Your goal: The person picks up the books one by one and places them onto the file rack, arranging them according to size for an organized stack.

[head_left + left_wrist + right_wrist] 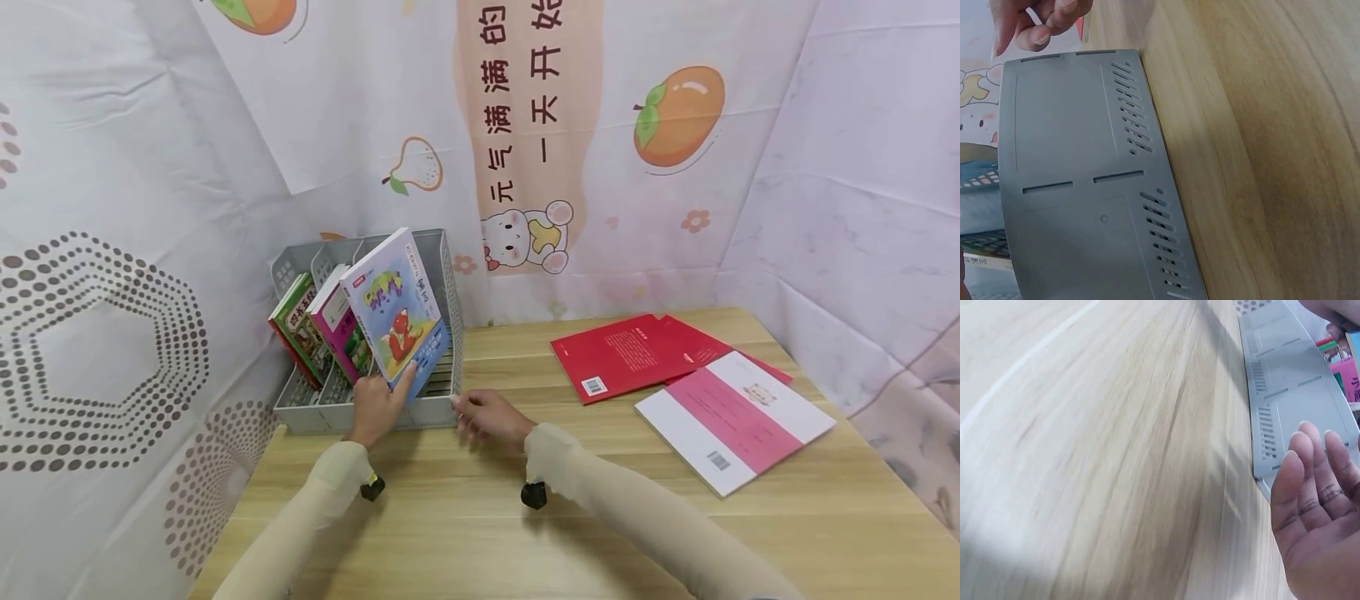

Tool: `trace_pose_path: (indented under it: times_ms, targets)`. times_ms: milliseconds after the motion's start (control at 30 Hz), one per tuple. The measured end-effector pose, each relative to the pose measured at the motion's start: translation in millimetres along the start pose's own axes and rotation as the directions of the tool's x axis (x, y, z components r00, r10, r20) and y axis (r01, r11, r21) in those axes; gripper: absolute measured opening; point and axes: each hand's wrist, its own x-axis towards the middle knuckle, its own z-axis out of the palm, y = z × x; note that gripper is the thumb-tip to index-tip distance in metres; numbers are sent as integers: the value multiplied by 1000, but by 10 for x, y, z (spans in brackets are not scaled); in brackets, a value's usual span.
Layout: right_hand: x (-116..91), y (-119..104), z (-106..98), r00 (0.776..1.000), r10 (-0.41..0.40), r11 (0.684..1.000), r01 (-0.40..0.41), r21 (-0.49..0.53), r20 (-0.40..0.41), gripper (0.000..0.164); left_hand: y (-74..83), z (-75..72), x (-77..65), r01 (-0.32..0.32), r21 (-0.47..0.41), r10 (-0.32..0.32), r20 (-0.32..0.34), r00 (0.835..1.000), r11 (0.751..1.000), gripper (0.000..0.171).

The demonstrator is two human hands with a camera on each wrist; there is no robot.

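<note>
A blue picture book with a red fox on its cover leans leftward in the right part of a grey divided book rack. My left hand grips its lower edge, thumb lying across the cover; the other fingers are mostly hidden behind it. At the rack's right front corner is my right hand. In the right wrist view its relaxed, slightly bent fingers overlap the rack's front wall. A pink-spined book and a green-covered book stand tilted in the sections further left.
Two overlapping red books lie on the wooden table at the right. A white book with a pink band lies in front of them, overlapping one corner. Printed cloth hangs behind the table, and more covers both sides.
</note>
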Motion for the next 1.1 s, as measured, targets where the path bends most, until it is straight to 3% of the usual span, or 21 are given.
trace_pose_path:
  times_ms: [500, 833, 1100]
  targets:
    - [75, -10, 68, 998, 26, 999, -23, 49, -57, 53, -104, -104, -15, 51, 18, -50, -36, 998, 999, 32]
    - [63, -16, 56, 996, 56, 998, -59, -38, -70, 59, -102, -205, 4, 154, 53, -152, -53, 987, 987, 41]
    - [65, -20, 34, 997, 48, 996, -52, -69, -59, 58, -137, -276, -6, 201, 88, -194, -76, 978, 976, 51]
